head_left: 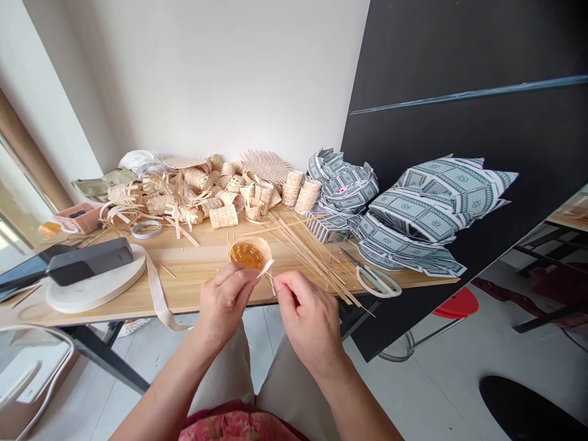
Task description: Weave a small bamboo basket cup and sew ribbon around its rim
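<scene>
Pinching the near rim of a small woven basket [249, 252], the left hand [225, 301] has its thumb and forefinger pressed together, and a pale strip [266, 268] sticks out just right of the fingertips. Close beside it, the right hand [309, 309] has thumb and forefinger drawn tight on a thin strand [272, 278], the other fingers curled in. The basket is in the middle of the scene at the near edge of the table [197, 260], its mouth upward, amber inside; whether it rests on the wood, I cannot tell.

Right of the basket, long thin sticks [305, 245] lie loosely across each other, some reaching past the near edge. Scissors [381, 282] with white handles lie farther right, near a heap of patterned paper shapes [436, 196]. On the far side, a pile of woven pieces [197, 184] spreads from left to middle. At the near left, a grey case [89, 260] sits on a flat white roll [87, 300], whose loose end [158, 294] hangs over the edge.
</scene>
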Tool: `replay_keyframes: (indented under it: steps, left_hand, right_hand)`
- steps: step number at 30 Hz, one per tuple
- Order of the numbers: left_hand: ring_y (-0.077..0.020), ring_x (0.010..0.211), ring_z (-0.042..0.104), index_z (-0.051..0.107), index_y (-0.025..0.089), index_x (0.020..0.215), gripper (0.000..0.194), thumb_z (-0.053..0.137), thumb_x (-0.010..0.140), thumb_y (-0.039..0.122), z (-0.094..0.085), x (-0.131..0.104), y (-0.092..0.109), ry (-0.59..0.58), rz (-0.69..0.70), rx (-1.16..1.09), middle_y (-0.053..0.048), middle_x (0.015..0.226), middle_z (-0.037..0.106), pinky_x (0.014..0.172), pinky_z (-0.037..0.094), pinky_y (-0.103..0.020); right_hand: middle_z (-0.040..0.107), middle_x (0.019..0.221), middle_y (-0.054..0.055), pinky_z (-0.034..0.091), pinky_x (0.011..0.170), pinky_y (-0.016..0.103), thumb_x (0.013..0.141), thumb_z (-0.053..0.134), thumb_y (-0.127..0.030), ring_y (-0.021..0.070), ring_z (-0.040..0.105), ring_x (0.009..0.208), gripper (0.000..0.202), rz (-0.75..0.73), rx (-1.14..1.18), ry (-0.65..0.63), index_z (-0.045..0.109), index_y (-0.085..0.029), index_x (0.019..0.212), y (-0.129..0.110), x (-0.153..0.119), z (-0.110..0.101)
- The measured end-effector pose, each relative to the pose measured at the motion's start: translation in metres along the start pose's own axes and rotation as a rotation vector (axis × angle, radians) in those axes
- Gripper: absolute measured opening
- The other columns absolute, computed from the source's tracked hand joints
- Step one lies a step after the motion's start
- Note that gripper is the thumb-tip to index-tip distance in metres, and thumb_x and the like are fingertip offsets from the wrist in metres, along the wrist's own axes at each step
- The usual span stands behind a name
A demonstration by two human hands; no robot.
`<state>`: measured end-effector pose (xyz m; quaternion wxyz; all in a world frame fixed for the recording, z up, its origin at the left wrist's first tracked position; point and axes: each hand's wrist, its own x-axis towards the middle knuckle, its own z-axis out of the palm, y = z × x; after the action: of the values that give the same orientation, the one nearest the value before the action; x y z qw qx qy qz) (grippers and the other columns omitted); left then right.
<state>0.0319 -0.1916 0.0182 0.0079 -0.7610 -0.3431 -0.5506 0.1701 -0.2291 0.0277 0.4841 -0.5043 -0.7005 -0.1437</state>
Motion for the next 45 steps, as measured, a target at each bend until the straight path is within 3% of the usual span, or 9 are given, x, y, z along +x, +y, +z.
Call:
replay_keyframes:
  steps: [6,12,17,24,31,40,45]
  left_hand:
    - [-0.0099,0.059,0.060,0.067,0.020,0.081,0.020,0.048,0.086,0.023,0.009,-0.006,0.005,-0.047,0.071,0.097,-0.003,0.069,0.066,0.054,0.046,-0.016]
    - [-0.0096,0.061,0.059,0.067,0.020,0.081,0.017,0.050,0.085,0.021,0.012,-0.006,-0.009,-0.018,0.083,0.130,-0.003,0.070,0.065,0.055,0.043,-0.016]
    - [-0.0096,0.063,0.059,0.067,0.021,0.081,0.016,0.052,0.084,0.021,0.010,-0.006,-0.016,0.000,0.048,0.149,-0.002,0.072,0.066,0.055,0.042,-0.016]
    - [-0.0077,0.058,0.058,0.066,0.019,0.081,0.015,0.051,0.085,0.021,0.006,-0.003,-0.017,0.053,0.137,0.302,-0.001,0.071,0.067,0.052,0.040,-0.014]
    - [-0.0058,0.054,0.057,0.062,0.018,0.082,0.015,0.048,0.087,0.018,0.008,-0.005,-0.011,0.063,0.245,0.332,0.001,0.069,0.066,0.048,0.039,-0.014]
    - [-0.0067,0.056,0.059,0.059,0.017,0.085,0.010,0.050,0.086,0.015,0.005,-0.001,-0.014,0.050,0.333,0.333,0.001,0.068,0.065,0.049,0.039,-0.015]
    - [-0.0067,0.055,0.058,0.059,0.017,0.085,0.011,0.049,0.085,0.012,0.002,0.003,-0.015,0.053,0.363,0.353,0.002,0.067,0.064,0.049,0.039,-0.015]
  right_hand:
    - [0.057,0.056,-0.002,0.034,0.051,0.021,0.087,0.037,-0.015,0.0104,0.053,0.052,0.022,0.013,0.000,0.048,0.050,-0.018,0.070,-0.001,-0.001,0.005]
    - [0.063,0.062,-0.002,0.035,0.050,0.020,0.087,0.042,-0.019,0.0105,0.057,0.052,0.014,0.107,0.043,-0.056,0.053,-0.018,0.079,0.000,-0.003,0.006]
    - [0.059,0.055,-0.003,0.034,0.050,0.020,0.086,0.043,-0.019,0.0098,0.054,0.047,0.018,0.190,0.042,-0.110,0.052,-0.018,0.070,0.002,-0.005,0.006]
    - [0.062,0.062,-0.002,0.035,0.052,0.019,0.084,0.046,-0.022,0.0095,0.055,0.052,0.013,0.218,0.140,-0.126,0.054,-0.018,0.075,-0.001,-0.004,0.007]
    - [0.047,0.049,-0.005,0.029,0.048,0.019,0.081,0.041,-0.015,0.0077,0.041,0.045,0.023,0.169,0.100,-0.105,0.049,-0.018,0.060,-0.003,-0.003,0.009]
    - [0.055,0.056,-0.003,0.032,0.050,0.020,0.083,0.042,-0.022,0.0088,0.045,0.046,0.018,0.264,0.148,-0.154,0.053,-0.019,0.070,-0.001,-0.004,0.006]
    - [0.049,0.050,-0.005,0.029,0.046,0.020,0.081,0.044,-0.020,0.0080,0.040,0.043,0.017,0.284,0.155,-0.190,0.052,-0.019,0.066,0.000,-0.005,0.008]
